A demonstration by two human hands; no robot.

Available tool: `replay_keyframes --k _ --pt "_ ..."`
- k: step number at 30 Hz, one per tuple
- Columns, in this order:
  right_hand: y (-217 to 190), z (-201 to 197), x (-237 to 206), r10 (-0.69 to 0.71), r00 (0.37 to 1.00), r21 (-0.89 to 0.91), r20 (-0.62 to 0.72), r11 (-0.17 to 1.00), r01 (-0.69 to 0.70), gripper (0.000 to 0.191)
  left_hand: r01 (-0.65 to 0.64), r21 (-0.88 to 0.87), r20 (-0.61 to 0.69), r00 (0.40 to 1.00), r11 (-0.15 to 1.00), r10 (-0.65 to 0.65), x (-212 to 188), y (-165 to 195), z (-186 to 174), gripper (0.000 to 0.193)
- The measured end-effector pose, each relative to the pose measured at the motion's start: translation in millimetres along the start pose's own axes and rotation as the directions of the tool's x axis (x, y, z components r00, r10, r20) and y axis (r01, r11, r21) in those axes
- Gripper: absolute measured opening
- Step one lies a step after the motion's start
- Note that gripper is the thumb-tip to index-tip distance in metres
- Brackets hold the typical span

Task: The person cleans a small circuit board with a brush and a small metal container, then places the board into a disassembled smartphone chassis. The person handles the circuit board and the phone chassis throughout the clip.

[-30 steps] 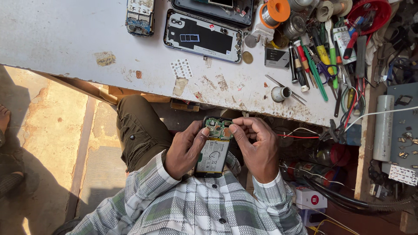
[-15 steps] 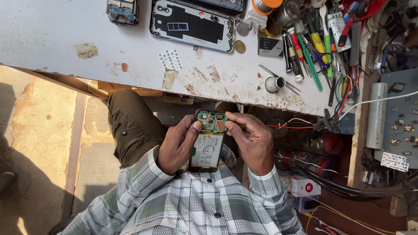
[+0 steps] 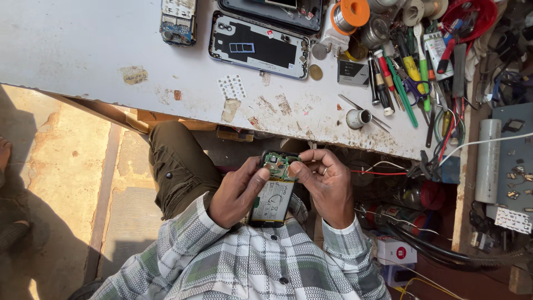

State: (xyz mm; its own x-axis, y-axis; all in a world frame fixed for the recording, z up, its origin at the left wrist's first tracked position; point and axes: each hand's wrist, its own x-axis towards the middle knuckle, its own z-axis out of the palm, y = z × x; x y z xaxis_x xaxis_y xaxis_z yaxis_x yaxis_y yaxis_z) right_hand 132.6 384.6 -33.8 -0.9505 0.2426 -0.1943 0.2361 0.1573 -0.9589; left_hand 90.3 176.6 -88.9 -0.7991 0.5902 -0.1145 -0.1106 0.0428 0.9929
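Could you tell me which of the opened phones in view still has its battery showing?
The opened black phone held between the left hand and right hand: a pale battery fills its lower half. The phone back shell on the white table is hollow.

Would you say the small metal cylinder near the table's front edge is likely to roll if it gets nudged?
Probably. The small metal cylinder seems to lie on its side on the table, so a push could roll it. The tweezers beside it might stop it one way. It looks light, and the edge is close.

An opened phone (image 3: pixel 273 189) (green board exposed) is gripped by the left hand (image 3: pixel 237 191) and right hand (image 3: pixel 328 180) below the counter (image 3: pixel 83 50).
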Motion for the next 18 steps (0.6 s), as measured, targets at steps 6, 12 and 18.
replay_keyframes --k 6,12,18 --pt "-10.3 -3.6 5.7 -0.149 0.985 0.059 0.089 0.988 0.144 0.018 -0.062 -0.046 0.077 0.995 0.997 0.066 -7.2 19.8 -11.0 0.068" --pt "-38.9 -20.6 24.9 -0.138 0.985 0.436 -0.106 0.884 0.171 0.019 -0.156 -0.280 -0.088 0.987 0.947 0.137 -14.5 49.5 -42.7 0.068" --pt "-53.3 -22.9 69.0 -0.206 0.977 -0.102 -0.061 0.975 0.199 0.027 -0.254 -0.203 -0.395 0.905 0.946 0.159 -19.1 81.1 -139.1 0.069"
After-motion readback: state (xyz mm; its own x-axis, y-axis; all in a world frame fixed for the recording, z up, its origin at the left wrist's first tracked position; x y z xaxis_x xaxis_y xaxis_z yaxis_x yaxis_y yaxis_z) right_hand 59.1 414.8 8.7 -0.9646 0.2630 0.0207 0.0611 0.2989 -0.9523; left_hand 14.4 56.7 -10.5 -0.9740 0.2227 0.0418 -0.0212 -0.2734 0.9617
